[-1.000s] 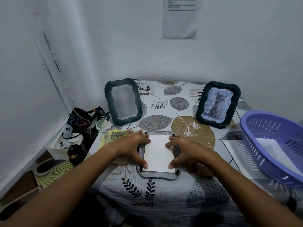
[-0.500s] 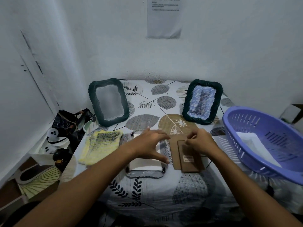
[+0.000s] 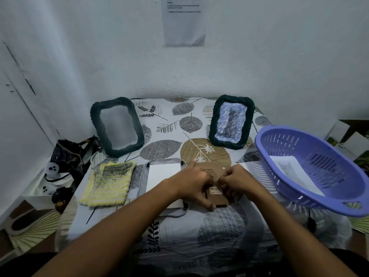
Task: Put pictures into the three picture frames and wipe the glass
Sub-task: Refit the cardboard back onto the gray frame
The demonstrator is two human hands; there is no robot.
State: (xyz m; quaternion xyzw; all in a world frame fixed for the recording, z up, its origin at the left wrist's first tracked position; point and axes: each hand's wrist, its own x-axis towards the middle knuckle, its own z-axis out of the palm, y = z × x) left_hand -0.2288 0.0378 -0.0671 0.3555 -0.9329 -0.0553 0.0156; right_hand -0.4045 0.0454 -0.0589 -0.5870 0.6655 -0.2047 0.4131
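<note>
A brown cardboard backing board (image 3: 216, 197) with a barcode sticker lies on the table in front of me. My left hand (image 3: 194, 182) grips its left side with curled fingers, and my right hand (image 3: 236, 180) pinches its upper right edge. Left of it lies a third frame face down with a white sheet (image 3: 162, 173) showing in it. Two dark green woven frames stand at the back: the left frame (image 3: 117, 126) holds no picture, the right frame (image 3: 231, 121) holds a blue-white picture.
A yellow knitted cloth (image 3: 108, 183) lies at the left of the leaf-patterned tablecloth (image 3: 161, 148). A purple plastic basket (image 3: 311, 168) with a paper picture inside overhangs the right edge. A dark bag (image 3: 68, 151) and white items sit in the left corner.
Both hands left the face-down frame and white sheet and moved right onto the brown backing board. My view shifted right and closer.
</note>
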